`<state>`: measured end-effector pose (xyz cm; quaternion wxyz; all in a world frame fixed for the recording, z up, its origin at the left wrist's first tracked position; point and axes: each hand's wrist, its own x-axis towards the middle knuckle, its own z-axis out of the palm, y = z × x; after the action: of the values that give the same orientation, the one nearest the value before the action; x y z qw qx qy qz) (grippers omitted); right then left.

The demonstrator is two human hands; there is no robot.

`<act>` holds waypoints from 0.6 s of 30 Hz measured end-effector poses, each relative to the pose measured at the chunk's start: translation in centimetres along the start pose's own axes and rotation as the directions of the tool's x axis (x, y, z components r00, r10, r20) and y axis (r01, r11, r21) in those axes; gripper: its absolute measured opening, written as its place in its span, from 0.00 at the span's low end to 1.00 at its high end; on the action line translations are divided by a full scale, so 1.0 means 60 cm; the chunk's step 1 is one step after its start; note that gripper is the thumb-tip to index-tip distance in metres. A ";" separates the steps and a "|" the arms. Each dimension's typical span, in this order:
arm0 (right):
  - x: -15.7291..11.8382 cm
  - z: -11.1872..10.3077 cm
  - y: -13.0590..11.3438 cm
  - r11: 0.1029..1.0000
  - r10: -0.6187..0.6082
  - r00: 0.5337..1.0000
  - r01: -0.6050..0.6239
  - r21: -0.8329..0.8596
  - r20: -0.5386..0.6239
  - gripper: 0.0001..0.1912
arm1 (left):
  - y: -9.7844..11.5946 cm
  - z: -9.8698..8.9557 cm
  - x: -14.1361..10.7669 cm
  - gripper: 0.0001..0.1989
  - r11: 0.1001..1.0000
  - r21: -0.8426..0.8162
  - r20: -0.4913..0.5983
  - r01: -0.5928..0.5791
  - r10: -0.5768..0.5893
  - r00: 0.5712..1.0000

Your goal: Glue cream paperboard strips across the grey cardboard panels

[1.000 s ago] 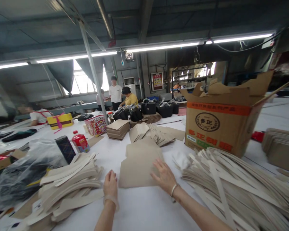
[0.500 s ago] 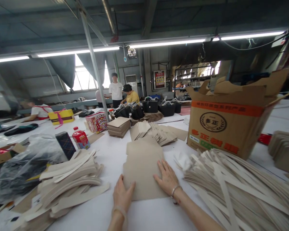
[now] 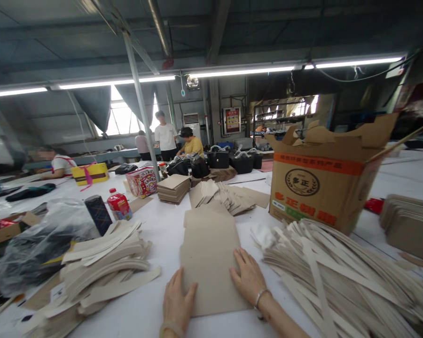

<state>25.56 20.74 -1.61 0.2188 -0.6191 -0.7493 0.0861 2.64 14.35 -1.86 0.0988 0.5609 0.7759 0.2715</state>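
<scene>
A grey-brown cardboard panel [image 3: 209, 263] with notches along its left side lies flat on the white tabletop in front of me. At its near left edge rests my left hand [image 3: 179, 298], thumb apart from the fingers and touching the board. My right hand [image 3: 248, 277] lies on the near right edge with its fingers stretched out. Neither hand is closed around the board. Whether it is one sheet or several stacked ones, I cannot tell. Beyond its far end lies a fanned pile of cardboard pieces [image 3: 229, 195].
Curved cardboard strips [image 3: 105, 263] are heaped on the left, and long strips [image 3: 338, 277] on the right. Behind the latter stands a large open carton [image 3: 313, 183]. A red bottle [image 3: 119, 204], a neat cardboard stack [image 3: 174, 188] and black bags [image 3: 218, 158] sit farther back, near other people.
Both hands have moved toward me along the panel's sides. The panel's near edge is closer to me now. My view has shifted slightly.
</scene>
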 end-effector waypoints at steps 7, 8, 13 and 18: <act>0.015 -0.009 0.003 0.986 0.088 0.996 -0.082 0.145 -0.035 0.27 | 0.022 -0.029 0.027 0.30 0.996 -0.058 0.094 0.067 -0.062 0.994; 0.014 -0.008 0.004 0.983 0.091 0.995 -0.083 0.163 -0.044 0.27 | 0.022 -0.030 0.029 0.31 0.996 -0.061 0.101 0.070 -0.064 0.993; 0.026 -0.015 0.009 0.958 0.163 0.986 -0.151 0.244 -0.031 0.25 | 0.012 -0.030 0.054 0.33 0.986 -0.086 0.146 0.145 -0.131 0.981; 0.058 -0.026 -0.003 0.956 0.272 0.961 -0.263 0.133 -0.053 0.20 | 0.027 -0.024 0.106 0.36 0.980 -0.066 0.121 0.186 -0.177 0.977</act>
<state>25.61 23.82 0.61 0.2696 -0.7026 -0.6436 0.1395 1.05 20.13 1.16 0.1892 0.4981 0.8058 0.2582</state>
